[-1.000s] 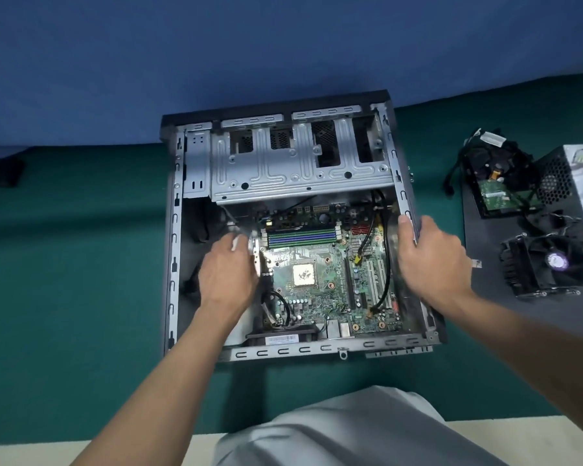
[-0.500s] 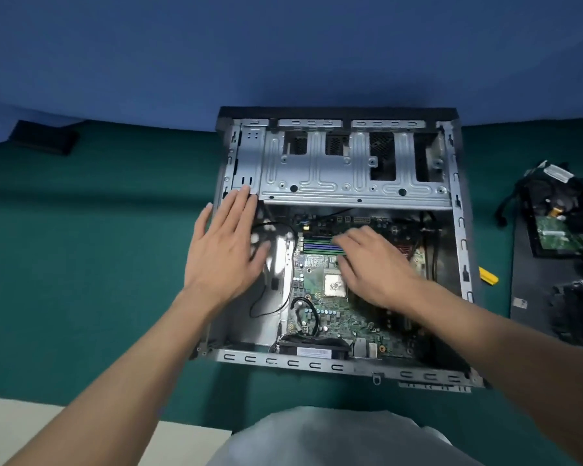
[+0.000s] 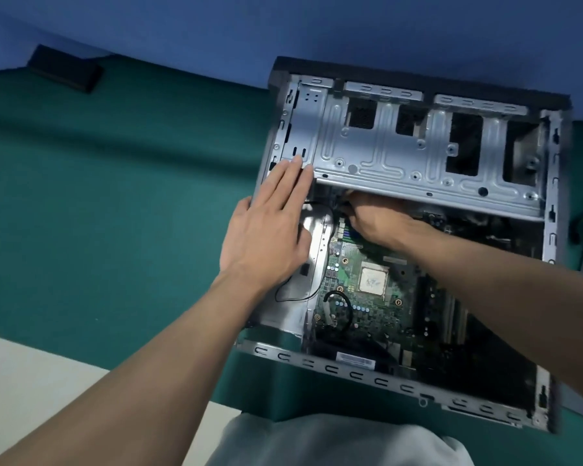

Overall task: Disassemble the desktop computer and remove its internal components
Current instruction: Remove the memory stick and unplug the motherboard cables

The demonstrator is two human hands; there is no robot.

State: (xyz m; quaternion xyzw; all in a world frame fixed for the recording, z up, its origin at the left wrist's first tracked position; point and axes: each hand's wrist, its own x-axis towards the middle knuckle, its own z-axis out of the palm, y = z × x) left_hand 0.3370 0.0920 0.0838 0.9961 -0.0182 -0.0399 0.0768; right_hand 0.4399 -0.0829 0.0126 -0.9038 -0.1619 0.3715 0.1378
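Lying open on the green surface [image 3: 115,196], the computer case [image 3: 350,375] holds a green motherboard [image 3: 367,307] with a bare processor [image 3: 373,280] on it. A metal drive cage [image 3: 401,153] spans the case's far end. Left hand [image 3: 266,230] lies flat on the case's left side, fingers [image 3: 293,173] straight and close together, tips at the cage corner. Right hand [image 3: 374,220] is inside the case at the motherboard's far edge. Its fingers are hidden under the cage, so the grip cannot be told.

1. My right hand [image 3: 377,218] has left the right wall of the case [image 3: 384,381], crossed the motherboard [image 3: 367,297], and now reaches under the drive cage [image 3: 384,153], fingers hidden.
2. My left hand [image 3: 266,230], earlier curled inside, now lies flat on the left wall.
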